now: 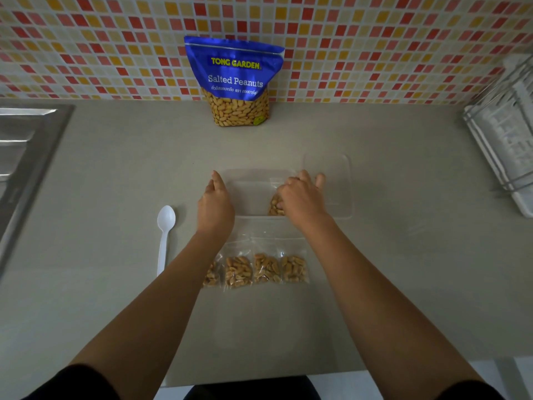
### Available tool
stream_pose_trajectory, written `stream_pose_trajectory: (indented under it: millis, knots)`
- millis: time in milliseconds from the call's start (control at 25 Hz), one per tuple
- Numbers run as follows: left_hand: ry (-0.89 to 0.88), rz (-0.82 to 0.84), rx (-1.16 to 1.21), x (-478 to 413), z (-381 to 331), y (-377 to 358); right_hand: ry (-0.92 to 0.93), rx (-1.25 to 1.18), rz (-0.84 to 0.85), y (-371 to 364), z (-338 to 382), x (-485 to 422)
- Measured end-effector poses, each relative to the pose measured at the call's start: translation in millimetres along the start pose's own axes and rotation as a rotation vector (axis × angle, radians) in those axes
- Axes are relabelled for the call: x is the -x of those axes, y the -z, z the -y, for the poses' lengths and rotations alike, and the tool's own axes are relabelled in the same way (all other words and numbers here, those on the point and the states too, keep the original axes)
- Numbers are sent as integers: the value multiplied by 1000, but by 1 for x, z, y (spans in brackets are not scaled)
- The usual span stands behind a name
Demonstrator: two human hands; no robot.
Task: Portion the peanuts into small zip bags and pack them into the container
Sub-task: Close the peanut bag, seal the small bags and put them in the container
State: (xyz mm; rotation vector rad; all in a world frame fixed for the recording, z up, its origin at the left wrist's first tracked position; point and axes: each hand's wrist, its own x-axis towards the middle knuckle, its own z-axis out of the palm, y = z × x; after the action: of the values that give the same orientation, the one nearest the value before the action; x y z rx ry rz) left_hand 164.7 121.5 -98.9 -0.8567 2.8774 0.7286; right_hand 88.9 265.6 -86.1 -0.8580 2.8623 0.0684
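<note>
Right hand (300, 199) grasps a peanut bag (275, 205) inside the container (253, 176) (left hand (215, 204) released, against its wall); spoon (165, 229) lies left.

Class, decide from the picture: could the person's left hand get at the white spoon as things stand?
Probably yes. The spoon lies bare on the counter just left of the left hand, and nothing lies between them, though that hand is now at the container's left wall.

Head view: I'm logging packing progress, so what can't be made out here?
Head view:
Zip bag in the container: mostly under the right hand, seal hidden.
Leftmost counter bag: partly behind the left forearm.
Left hand: fingers hidden by its back, grip unclear.
Rack: blurred, cut by the right edge.
</note>
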Motion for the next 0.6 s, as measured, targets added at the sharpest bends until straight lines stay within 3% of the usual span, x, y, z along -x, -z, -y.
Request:
stream_pose_trajectory:
  millis: [360, 480, 600]
  knots:
    - [-3, 5, -11, -2, 0, -2, 110, -187, 188, 0, -8, -7]
    - [-14, 8, -26, -3, 2, 0, 144, -218, 50, 0, -10, -5]
    - [-43, -59, 32, 6, 1, 9, 60, -465, -176, 3, -11, 17]
